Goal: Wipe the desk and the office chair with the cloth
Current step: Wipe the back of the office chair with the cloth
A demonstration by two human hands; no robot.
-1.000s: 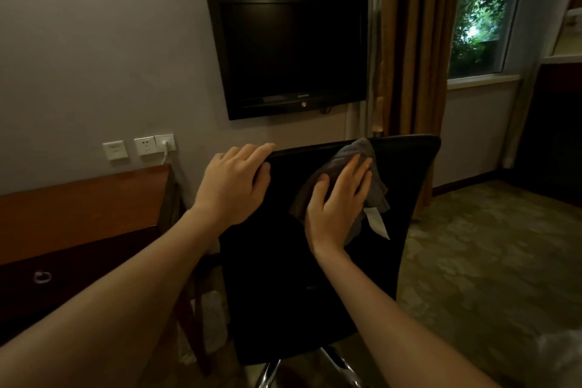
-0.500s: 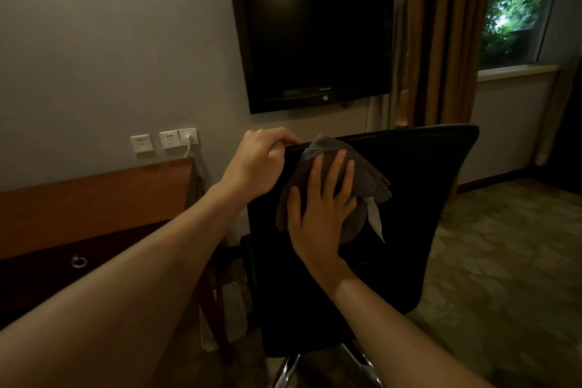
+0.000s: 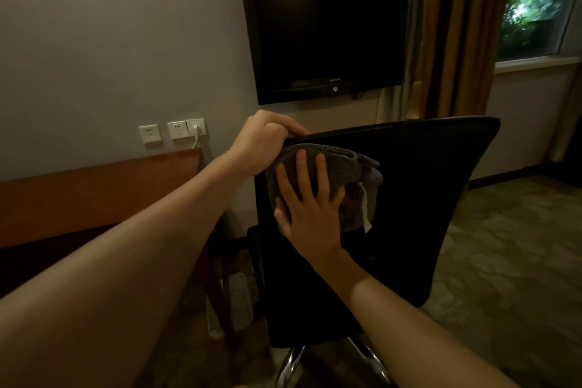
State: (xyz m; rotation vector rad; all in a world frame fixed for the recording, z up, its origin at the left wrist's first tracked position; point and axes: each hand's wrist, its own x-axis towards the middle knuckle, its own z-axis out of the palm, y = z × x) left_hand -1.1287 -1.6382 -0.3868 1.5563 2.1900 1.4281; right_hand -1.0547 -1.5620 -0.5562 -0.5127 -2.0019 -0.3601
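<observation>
The black office chair [image 3: 419, 205] stands in front of me with its backrest facing me. My left hand [image 3: 264, 142] is clenched over the top left corner of the backrest. A grey cloth [image 3: 356, 179] with a white tag lies flat against the upper left of the backrest. My right hand [image 3: 310, 201] presses on the cloth with fingers spread. The brown wooden desk [image 3: 94, 195] runs along the wall at the left, partly hidden by my left forearm.
A dark TV [image 3: 324, 31] hangs on the wall above the chair, with a small box on top. Wall sockets [image 3: 176, 129] sit above the desk's right end. Curtains [image 3: 456, 31] and a window [image 3: 544, 0] are at the right. The chair's chrome base [image 3: 293, 362] rests on patterned carpet.
My left hand went from resting flat on the backrest's top edge to gripping its corner. My right hand slid the cloth leftward and down across the backrest.
</observation>
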